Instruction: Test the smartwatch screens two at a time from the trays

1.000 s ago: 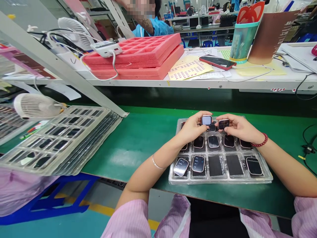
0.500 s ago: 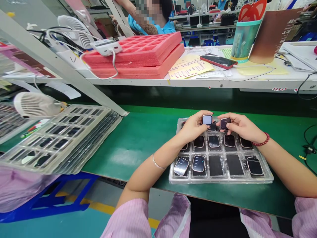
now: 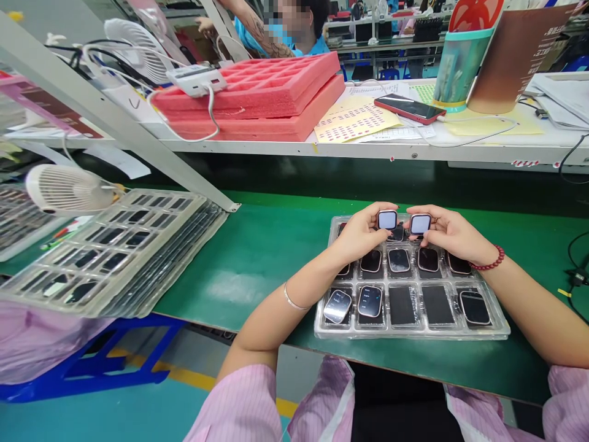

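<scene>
My left hand (image 3: 365, 232) pinches a small square watch (image 3: 387, 220) whose screen glows pale. In my right hand (image 3: 448, 233) is a second watch (image 3: 419, 224), its screen also lit pale. Both watches are held side by side, a little apart, over the back row of a clear plastic tray (image 3: 411, 333). Several dark-screened watches lie in the tray's compartments, among them one at the front left (image 3: 337, 306) and one at the front right (image 3: 475, 307). Two front compartments (image 3: 401, 306) hold no watch. My hands partly hide the back row.
Stacked trays (image 3: 105, 252) and a white fan (image 3: 71, 189) stand on the left of the green table (image 3: 207, 276). The shelf (image 3: 359, 149) above carries pink foam trays (image 3: 257, 92), a phone (image 3: 409, 108) and a teal cup (image 3: 462, 67). A person (image 3: 294, 31) is behind it.
The screen of the watch in my right hand has gone from dark to lit. Both hands keep hold of their watches in nearly the same place. The camera view has shifted slightly.
</scene>
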`<state>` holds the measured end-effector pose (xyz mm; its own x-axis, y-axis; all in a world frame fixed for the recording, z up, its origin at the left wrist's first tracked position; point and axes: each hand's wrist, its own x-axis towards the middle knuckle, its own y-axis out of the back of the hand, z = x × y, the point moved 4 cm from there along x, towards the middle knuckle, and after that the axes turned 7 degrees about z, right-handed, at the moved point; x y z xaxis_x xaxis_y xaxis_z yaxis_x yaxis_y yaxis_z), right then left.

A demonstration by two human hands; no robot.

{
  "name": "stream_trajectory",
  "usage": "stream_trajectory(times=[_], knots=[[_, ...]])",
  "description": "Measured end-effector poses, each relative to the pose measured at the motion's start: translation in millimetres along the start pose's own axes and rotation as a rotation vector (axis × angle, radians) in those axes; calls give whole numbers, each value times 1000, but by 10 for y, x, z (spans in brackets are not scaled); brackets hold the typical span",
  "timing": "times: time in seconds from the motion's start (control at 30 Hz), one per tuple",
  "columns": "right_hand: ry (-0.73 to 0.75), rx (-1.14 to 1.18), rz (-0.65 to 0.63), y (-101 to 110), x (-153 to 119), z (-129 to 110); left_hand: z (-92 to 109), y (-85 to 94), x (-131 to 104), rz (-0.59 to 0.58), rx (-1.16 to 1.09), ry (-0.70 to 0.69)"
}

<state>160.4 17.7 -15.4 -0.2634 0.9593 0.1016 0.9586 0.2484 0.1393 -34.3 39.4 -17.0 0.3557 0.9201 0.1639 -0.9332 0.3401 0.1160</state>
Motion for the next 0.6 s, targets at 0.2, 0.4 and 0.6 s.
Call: stream_trajectory(times=[0.2,0.4,0.6], knots=[[18,-1,3,-4,-3,-19,20,-4,-13,2,-2,23],[29,-27,-2,-3,-8,-16,13,6,-9,17,-48,7],[16,-39,-21,-12,-14,-5,25,20,-21,40,-37,-3]])
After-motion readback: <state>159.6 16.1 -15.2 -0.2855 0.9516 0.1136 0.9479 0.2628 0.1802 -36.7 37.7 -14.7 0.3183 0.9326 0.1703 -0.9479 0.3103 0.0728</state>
